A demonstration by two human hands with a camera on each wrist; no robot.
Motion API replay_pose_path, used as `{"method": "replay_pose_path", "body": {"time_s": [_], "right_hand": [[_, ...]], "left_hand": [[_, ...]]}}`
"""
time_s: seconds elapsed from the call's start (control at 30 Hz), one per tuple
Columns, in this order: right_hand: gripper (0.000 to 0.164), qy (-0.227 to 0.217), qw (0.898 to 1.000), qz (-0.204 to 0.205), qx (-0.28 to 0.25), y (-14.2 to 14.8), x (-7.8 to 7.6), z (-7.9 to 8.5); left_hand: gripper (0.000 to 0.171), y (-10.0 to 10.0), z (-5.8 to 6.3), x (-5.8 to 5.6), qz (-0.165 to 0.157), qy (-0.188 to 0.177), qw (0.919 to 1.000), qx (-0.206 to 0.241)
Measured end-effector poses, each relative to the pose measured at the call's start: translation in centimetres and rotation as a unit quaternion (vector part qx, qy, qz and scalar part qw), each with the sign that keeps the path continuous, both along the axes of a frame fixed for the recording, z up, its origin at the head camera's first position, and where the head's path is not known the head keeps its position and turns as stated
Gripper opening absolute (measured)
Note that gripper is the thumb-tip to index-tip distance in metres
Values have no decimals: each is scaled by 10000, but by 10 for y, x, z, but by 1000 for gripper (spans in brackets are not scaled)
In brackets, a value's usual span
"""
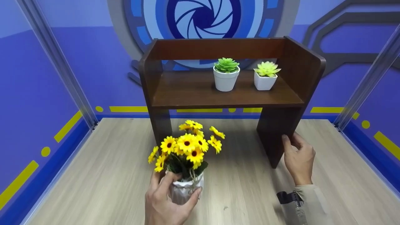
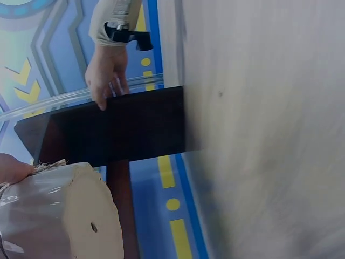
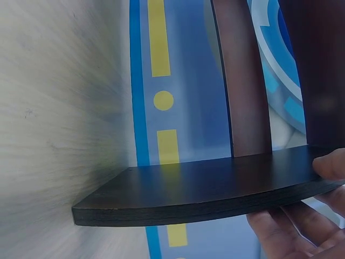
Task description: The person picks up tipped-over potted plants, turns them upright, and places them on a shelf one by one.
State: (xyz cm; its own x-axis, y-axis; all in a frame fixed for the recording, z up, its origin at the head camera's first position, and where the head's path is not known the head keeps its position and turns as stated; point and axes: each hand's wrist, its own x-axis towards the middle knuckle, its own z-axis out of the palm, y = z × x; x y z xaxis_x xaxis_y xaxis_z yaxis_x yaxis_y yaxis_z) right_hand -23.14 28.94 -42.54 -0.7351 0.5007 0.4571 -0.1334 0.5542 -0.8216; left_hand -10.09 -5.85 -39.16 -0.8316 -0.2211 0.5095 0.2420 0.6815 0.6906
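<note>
My left hand [image 1: 168, 197] grips a white ruffled pot [image 1: 184, 190] of yellow daisy-like artificial flowers [image 1: 187, 143], in front of the dark wooden shelf [image 1: 193, 93]. In the left wrist view the pot's underside [image 2: 91, 221] shows, with a small hole in it, and the thumb [image 2: 13, 169] lies by the twine at its rim. My right hand [image 1: 300, 159] holds the edge of the shelf's right side panel [image 1: 275, 134]. The right wrist view shows the thumb on one face of the panel [image 3: 194, 189] and fingers [image 3: 275, 232] against the other.
On the shelf board stand a green succulent in a round white pot [image 1: 225, 78] and a yellow-green one in a square white pot [image 1: 265, 80]. The shelf stands on a wood-grain table [image 1: 103, 175], with blue patterned walls [image 1: 78, 78] around it.
</note>
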Motion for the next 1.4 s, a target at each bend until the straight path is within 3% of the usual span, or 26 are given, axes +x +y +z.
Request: {"method": "replay_pose_path", "body": {"time_s": [0.27,0.53,0.93,1.4], "right_hand": [[24,-20,10000,3,-6,1,1,2],[27,-12,10000,67,-43,4,3,2],[27,-79,10000,8,-22,5,5,1],[27,-153,9999,5,20,1,1,-1]], "left_hand": [[52,2,22,-4,104,-340,9993,132],[50,4,31,-11,-7,396,9991,-118],[51,3,50,-20,-301,1242,9918,-38],[51,-1,84,-28,-365,1595,9864,172]]}}
